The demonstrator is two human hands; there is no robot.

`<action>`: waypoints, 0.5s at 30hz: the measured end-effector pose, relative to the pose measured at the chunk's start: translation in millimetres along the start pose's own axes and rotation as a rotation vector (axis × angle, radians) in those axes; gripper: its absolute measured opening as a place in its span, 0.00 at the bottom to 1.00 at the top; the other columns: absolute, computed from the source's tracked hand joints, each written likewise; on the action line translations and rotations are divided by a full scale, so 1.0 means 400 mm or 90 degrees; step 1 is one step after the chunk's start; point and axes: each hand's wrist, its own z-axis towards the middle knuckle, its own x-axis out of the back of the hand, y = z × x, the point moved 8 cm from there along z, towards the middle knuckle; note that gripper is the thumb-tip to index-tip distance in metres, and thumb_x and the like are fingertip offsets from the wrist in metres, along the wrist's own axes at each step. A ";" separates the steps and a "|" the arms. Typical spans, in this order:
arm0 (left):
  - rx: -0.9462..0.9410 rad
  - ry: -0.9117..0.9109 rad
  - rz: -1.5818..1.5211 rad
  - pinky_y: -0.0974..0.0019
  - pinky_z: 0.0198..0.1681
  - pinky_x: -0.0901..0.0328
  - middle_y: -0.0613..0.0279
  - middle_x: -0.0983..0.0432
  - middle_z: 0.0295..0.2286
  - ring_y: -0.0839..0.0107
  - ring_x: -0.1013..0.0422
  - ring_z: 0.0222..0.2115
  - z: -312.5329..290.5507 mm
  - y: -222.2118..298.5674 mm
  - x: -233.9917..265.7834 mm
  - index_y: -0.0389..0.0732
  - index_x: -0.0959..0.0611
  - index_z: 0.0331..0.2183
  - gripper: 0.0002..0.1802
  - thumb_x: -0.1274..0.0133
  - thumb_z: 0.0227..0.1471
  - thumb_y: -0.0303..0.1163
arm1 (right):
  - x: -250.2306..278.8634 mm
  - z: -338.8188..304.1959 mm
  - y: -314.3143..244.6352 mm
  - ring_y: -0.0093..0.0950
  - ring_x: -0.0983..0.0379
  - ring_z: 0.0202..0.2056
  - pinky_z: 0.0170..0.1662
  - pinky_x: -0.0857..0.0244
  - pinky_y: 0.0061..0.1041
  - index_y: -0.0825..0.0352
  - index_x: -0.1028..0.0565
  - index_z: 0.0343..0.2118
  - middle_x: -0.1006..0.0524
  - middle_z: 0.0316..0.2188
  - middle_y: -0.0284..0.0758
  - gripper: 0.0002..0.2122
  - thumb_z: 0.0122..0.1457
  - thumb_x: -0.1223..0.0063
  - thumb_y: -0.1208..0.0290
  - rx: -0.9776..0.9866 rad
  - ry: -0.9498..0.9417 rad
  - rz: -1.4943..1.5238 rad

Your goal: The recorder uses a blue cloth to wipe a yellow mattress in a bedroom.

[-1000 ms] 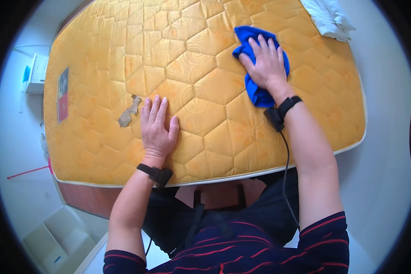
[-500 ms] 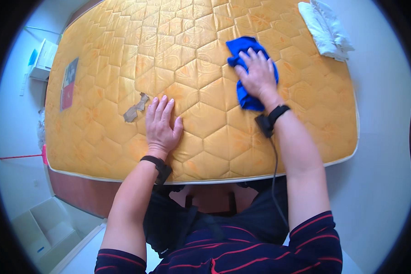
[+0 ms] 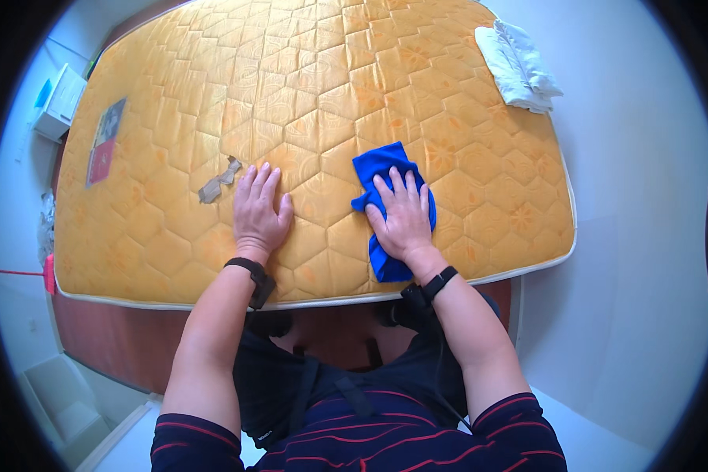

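My right hand (image 3: pixel 405 218) lies with spread fingers on a blue cloth (image 3: pixel 388 161), pressing it to the quilted golden-yellow mattress (image 3: pixel 315 236). Parts of the cloth show around the hand, with one end toward the mattress's near edge. Resting flat on the mattress to the left, my left hand (image 3: pixel 261 211) has its fingers stretched out and holds nothing. Just beyond its fingertips, on the left, is a torn brownish-grey patch (image 3: pixel 219 181). Each wrist wears a black strap with a small box.
Folded white fabric (image 3: pixel 517 67) lies at the mattress's far right corner. A grey-and-red label (image 3: pixel 106 141) is on the left side. A white cabinet (image 3: pixel 61 102) stands beyond the left edge; a white wall (image 3: pixel 629 197) rises on the right. Reddish floor (image 3: pixel 118 338) shows below.
My right hand has come nearer to me with the blue cloth, toward the mattress's near edge. My left hand stays flat near the torn patch. The whole view has shifted slightly.
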 end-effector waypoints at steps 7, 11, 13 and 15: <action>0.012 -0.022 0.005 0.44 0.74 0.44 0.49 0.26 0.64 0.46 0.36 0.68 0.003 -0.006 0.004 0.41 0.18 0.61 0.30 0.41 0.59 0.40 | -0.051 0.275 0.073 0.55 0.50 0.77 0.78 0.62 0.63 0.55 0.33 0.74 0.40 0.77 0.46 0.34 0.71 0.51 0.43 -0.053 0.026 -0.063; 0.018 -0.037 -0.002 0.43 0.75 0.46 0.49 0.27 0.65 0.46 0.37 0.69 0.006 -0.008 0.002 0.42 0.19 0.62 0.31 0.41 0.59 0.40 | -0.071 0.440 0.105 0.51 0.51 0.79 0.79 0.64 0.59 0.53 0.35 0.76 0.43 0.79 0.44 0.35 0.72 0.56 0.38 -0.079 0.023 -0.086; 0.015 -0.036 -0.016 0.43 0.75 0.46 0.50 0.27 0.65 0.46 0.37 0.69 0.007 -0.005 0.001 0.42 0.19 0.62 0.32 0.41 0.58 0.40 | -0.080 0.509 0.124 0.49 0.51 0.79 0.79 0.64 0.58 0.51 0.35 0.76 0.43 0.79 0.42 0.35 0.72 0.57 0.37 -0.086 0.017 -0.094; 0.019 -0.043 -0.008 0.42 0.75 0.46 0.50 0.28 0.66 0.46 0.37 0.69 0.003 -0.013 -0.001 0.43 0.19 0.63 0.32 0.40 0.58 0.39 | -0.093 0.578 0.133 0.48 0.50 0.79 0.79 0.63 0.57 0.49 0.35 0.76 0.43 0.79 0.41 0.36 0.71 0.58 0.35 -0.082 0.014 -0.100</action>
